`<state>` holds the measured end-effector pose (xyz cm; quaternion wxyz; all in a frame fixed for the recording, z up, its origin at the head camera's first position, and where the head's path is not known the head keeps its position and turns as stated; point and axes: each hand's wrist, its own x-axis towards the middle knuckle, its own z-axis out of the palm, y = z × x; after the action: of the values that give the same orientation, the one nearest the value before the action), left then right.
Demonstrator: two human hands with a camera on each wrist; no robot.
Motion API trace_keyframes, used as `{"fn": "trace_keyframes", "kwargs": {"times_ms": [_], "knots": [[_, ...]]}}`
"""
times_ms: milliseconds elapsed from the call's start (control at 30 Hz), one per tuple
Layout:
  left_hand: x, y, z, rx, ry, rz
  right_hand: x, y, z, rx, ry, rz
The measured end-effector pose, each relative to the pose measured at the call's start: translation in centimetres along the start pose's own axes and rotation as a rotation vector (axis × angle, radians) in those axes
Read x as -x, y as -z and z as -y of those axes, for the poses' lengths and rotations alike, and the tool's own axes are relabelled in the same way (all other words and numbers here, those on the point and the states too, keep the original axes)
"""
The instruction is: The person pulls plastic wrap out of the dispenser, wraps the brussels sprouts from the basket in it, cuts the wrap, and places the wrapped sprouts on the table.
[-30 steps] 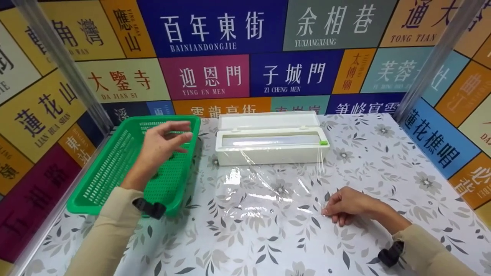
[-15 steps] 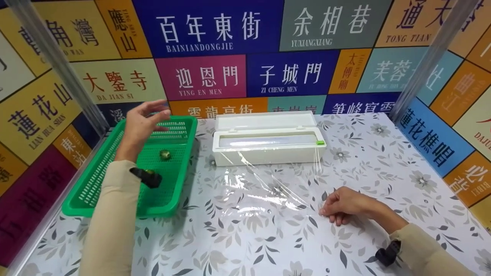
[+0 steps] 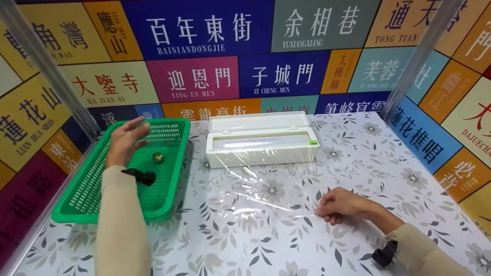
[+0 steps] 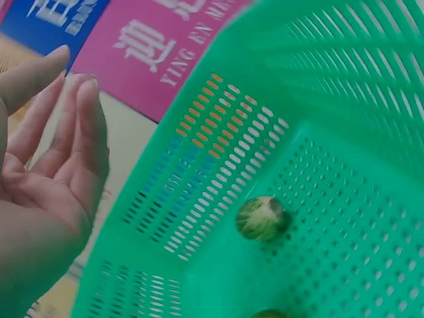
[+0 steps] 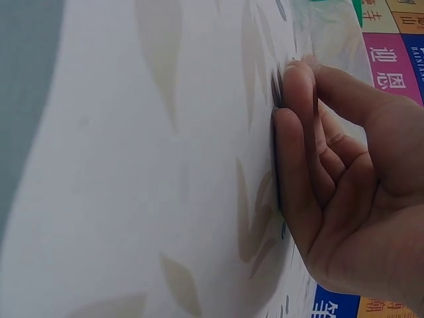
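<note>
My left hand [image 3: 126, 142] is raised over the green plastic basket [image 3: 182, 153], its fingers relaxed and holding nothing. On the basket's bottom lies a small round green vegetable [image 4: 262, 218] resembling a Brussels sprout. The edge of a second vegetable [image 4: 270, 314] shows at the bottom of the left wrist view. A sheet of clear cling film [image 3: 249, 188] stretches from the white cling film box [image 3: 264, 157] toward me over the table. Low by the tabletop, my right hand [image 3: 341, 205] pinches the film's near right corner between thumb and fingers.
The box's lid [image 3: 261, 122] stands raised at the back, and a small green tab [image 3: 313, 142] sits at its right end. A flowered cloth [image 3: 364, 165] covers the table. Printed wall panels [image 3: 191, 76] enclose the back and sides.
My left hand has moved leftward from the basket's right part, uncovering the round vegetable. The right hand keeps its pinch on the film. The view has shifted slightly.
</note>
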<state>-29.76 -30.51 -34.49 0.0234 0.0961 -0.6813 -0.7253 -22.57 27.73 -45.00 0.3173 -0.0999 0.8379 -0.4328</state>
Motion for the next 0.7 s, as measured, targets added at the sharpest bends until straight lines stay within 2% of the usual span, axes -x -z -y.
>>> {"fn": "trace_keyframes", "kwargs": {"times_ms": [133, 333, 533, 700], "knots": [[-0.6, 0.8, 1.0, 0.073, 0.090, -0.026, 0.0, 0.0, -0.1, -0.014, 0.012, 0.009], [-1.1, 1.4, 2.3, -0.008, 0.207, -0.060, 0.0, 0.0, -0.3, -0.061, 0.041, 0.020], [-1.2, 1.3, 3.3, 0.014, 0.356, -0.125, 0.0, 0.1, -0.5, -0.085, 0.039, 0.021], [-1.7, 1.1, 4.0, 0.005, 0.426, -0.124, 0.1, 0.1, -0.6, -0.098, 0.040, 0.024]]}}
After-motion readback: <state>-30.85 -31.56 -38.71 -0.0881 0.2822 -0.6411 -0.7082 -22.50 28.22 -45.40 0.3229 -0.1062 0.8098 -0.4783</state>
